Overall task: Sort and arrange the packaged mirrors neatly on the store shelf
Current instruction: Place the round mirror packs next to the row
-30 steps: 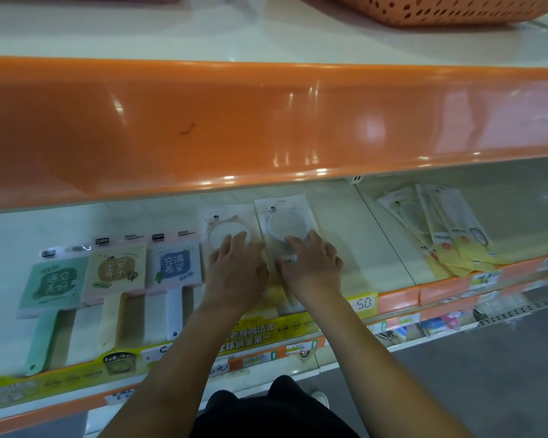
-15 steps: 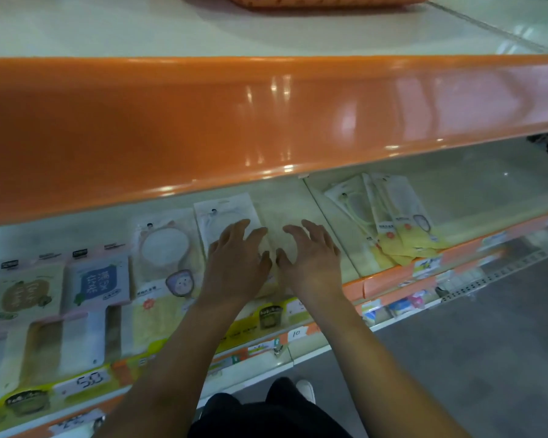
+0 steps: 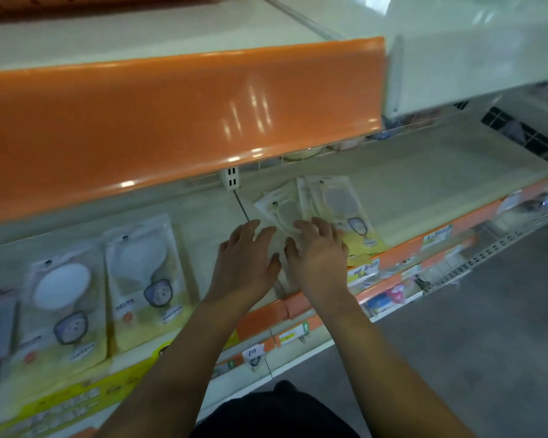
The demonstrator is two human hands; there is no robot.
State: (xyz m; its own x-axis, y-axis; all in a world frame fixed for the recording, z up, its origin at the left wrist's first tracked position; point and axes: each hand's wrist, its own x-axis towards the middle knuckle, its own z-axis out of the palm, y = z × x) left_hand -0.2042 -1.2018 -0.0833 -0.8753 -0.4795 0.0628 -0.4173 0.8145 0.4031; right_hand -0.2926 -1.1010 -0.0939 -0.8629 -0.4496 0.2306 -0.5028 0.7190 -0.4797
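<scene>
Orange plastic fascia [image 3: 178, 121] of the upper shelf fills most of the view, glossy, with light streaks on it. Everything below is placed against that fascia.

Lower shelf [image 3: 424, 184], pale, runs under the fascia and out past its right end. Its front edge carries an orange price rail [image 3: 402, 251] with small tags.

Grey floor [image 3: 487, 343] shows beyond the rail, lower right.

Two packaged mirrors lie flat under the left half of the fascia, side by side: left packaged mirror [image 3: 60, 298] with a white oval face, right packaged mirror [image 3: 146, 273] just beside it, edges close or touching, cannot tell which. Both have yellow lower card sections.

Loose pile of packaged mirrors [image 3: 326, 200] sits under the right end of the fascia, fanned and overlapping, tilted at different angles, yellow card ends toward the rail.

My left hand [image 3: 246, 257] is spread, fingers straight and slightly apart, palm down over the shelf at the pile's left edge. Nothing gripped. Whether the fingertips touch the nearest packet is blurred.

My right hand [image 3: 318, 254] is beside it, thumbs nearly meeting, fingers lightly bent and resting over the lower part of the pile. Cannot tell that any packet is pinched.

Handwritten price tag [image 3: 253, 352] reading 10 hangs on the front edge below my left forearm.
</scene>
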